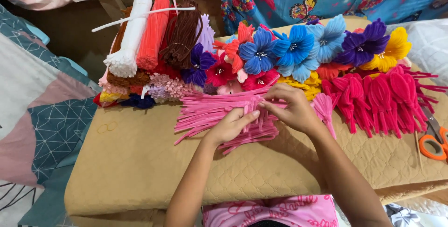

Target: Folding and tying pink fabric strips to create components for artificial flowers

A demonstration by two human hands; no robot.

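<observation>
A loose pile of pink pipe cleaners point(210, 112) lies across the middle of a tan quilted cushion point(140, 161). My left hand point(232, 125) rests on the pile, thumb pressed against a pink piece. My right hand point(290, 108) pinches the same bent pink pipe cleaner point(258, 102) between fingertips, just above the pile. Both hands meet at that piece. To the right lie several folded pink pipe-cleaner petals point(378, 98).
Bundles of white, red, brown and lilac pipe cleaners point(154, 35) are stacked at the back left. Finished blue, purple, red and yellow flowers point(298, 47) line the back. Orange-handled scissors point(434, 138) lie at the right edge. Two rubber bands point(107, 127) sit at the left.
</observation>
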